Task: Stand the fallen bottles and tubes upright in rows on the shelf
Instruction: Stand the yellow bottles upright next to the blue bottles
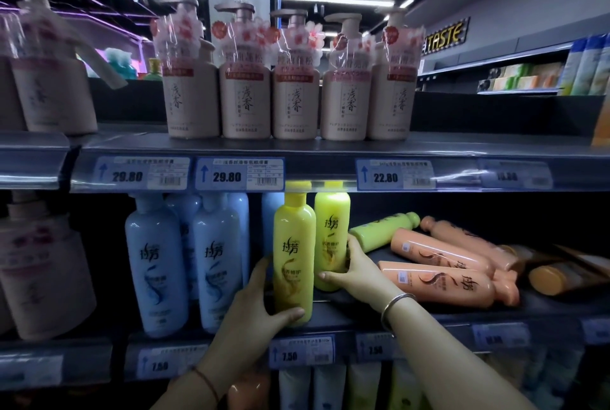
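- Left hand [260, 300] is wrapped round the front yellow bottle [293, 261], thumb across its base. The bottle stands upright at the front edge of the shelf [544, 306].
- Right hand [350, 267] is curled round the low part of the second yellow bottle [331, 224], which is upright just behind and right of the first.
- It's a mess to the right: a green bottle [383, 230] lies on its side near the right hand's fingers, then peach bottles [439, 281] in a heap, and an amber bottle [558, 277] lies further along.
- On the left, blue bottles [155, 264] stand in rows, just beside the front yellow one.
- The price strip [239, 174] overhead hangs right at both yellow caps.
- One shelf up, pink pump bottles [244, 96] stand in a row.
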Motion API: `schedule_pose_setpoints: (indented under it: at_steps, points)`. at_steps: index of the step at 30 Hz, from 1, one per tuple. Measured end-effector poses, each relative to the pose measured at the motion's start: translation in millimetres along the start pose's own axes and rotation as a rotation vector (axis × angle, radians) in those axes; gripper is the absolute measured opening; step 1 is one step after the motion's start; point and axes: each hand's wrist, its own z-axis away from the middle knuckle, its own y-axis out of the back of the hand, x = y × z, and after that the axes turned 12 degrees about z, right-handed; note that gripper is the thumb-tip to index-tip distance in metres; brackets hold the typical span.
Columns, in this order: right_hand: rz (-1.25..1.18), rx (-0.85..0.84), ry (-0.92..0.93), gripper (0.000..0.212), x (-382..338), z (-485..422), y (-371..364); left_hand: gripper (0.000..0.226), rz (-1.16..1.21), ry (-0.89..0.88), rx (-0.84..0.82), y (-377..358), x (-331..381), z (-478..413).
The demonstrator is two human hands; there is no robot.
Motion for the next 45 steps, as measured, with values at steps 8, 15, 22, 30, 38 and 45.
schedule_pose_setpoints:
  at_steps: [8,15,22,30,38,45]
  points:
    - [-0.057,-0.006,0.030,0.074,3,-16,-8,0.065,-0.050,0.000,0.008,-20,9,-5]
    - [0.035,-0.026,0.013,0.069,9,-31,-9,0.062,-0.042,0.006,0.026,-39,8,-11]
    - [0.065,-0.049,0.048,0.061,22,-43,-14,0.060,-0.042,-0.015,0.062,-48,7,-12]
    - [0.045,-0.075,0.054,0.061,23,-44,-15,0.067,-0.053,-0.037,0.094,-52,2,-10]
    - [0.169,-0.112,0.050,0.035,15,-48,-9,0.073,-0.039,-0.053,0.085,-55,1,-9]
    - [-0.118,-0.108,0.028,0.051,11,-26,-3,0.070,-0.061,-0.088,0.093,-55,4,-5]
